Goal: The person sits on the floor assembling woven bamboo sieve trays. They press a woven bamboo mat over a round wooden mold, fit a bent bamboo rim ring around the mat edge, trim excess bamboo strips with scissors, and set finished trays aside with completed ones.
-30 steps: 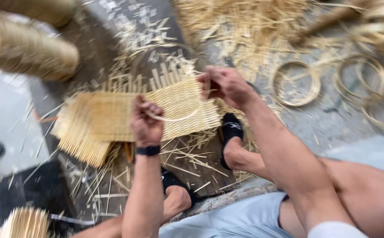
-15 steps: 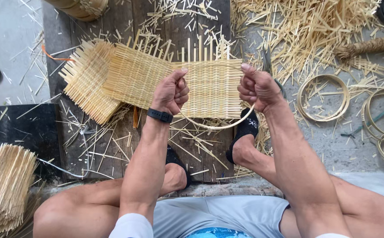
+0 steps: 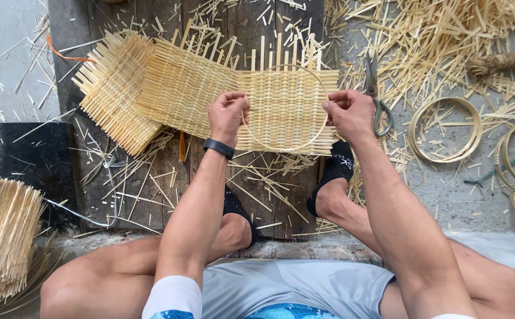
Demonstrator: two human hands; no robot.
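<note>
Both sets of fingers are pinched shut on a thin bamboo hoop (image 3: 285,147), the left hand (image 3: 228,115) gripping its left side and the right hand (image 3: 350,113) its right, so the ring hangs between them just above the woven bamboo mat (image 3: 287,94). To do this well, I judge, the grip should stay even on both sides so the strip curves smoothly without kinking. Scissors (image 3: 375,97) lie just beyond the right fingers, finished bamboo rings (image 3: 444,130) farther right.

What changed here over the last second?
The thin strip, earlier a shallow arc sagging between the hands, is now bent into a full hoop over the woven mat. The left hand and right hand have moved apart and pinch its two sides. Mat, scissors and finished rings stayed put.
</note>
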